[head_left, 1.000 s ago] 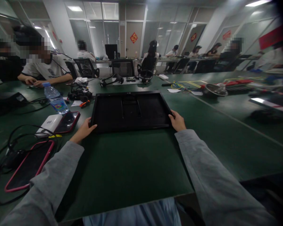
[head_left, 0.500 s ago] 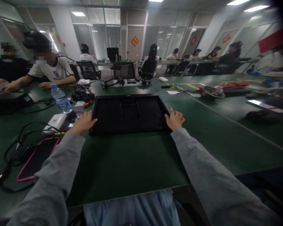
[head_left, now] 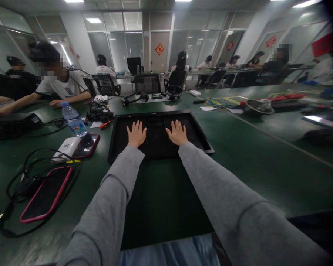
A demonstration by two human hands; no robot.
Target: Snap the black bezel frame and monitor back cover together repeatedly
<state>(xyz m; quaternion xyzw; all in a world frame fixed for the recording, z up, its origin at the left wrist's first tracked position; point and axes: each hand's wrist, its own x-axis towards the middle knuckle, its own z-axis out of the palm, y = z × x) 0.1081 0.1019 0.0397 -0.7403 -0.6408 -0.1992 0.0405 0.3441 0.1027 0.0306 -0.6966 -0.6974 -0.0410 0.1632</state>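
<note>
A shallow black rectangular tray [head_left: 202, 142] with a raised rim lies on the green table in front of me. My left hand [head_left: 136, 133] is over its left half, palm down with the fingers spread. Over the right half is my right hand [head_left: 177, 133], likewise flat and spread. Neither hand holds anything; whether the palms press on the tray floor or hover just above it I cannot tell. The tray's dark interior shows between the hands, with a raised detail near its far edge.
Left of the tray are a water bottle [head_left: 73, 120], a white power bank [head_left: 66, 149], a phone [head_left: 89, 145], a pink-rimmed phone [head_left: 47, 194] and a black cable. A metal bowl [head_left: 257, 107] stands far right. A person [head_left: 63, 87] sits at the left.
Both hands have left the tray's left and right rims and moved inward over its interior, fingers now spread. The view has shifted slightly, while the tray stays in about the same place.
</note>
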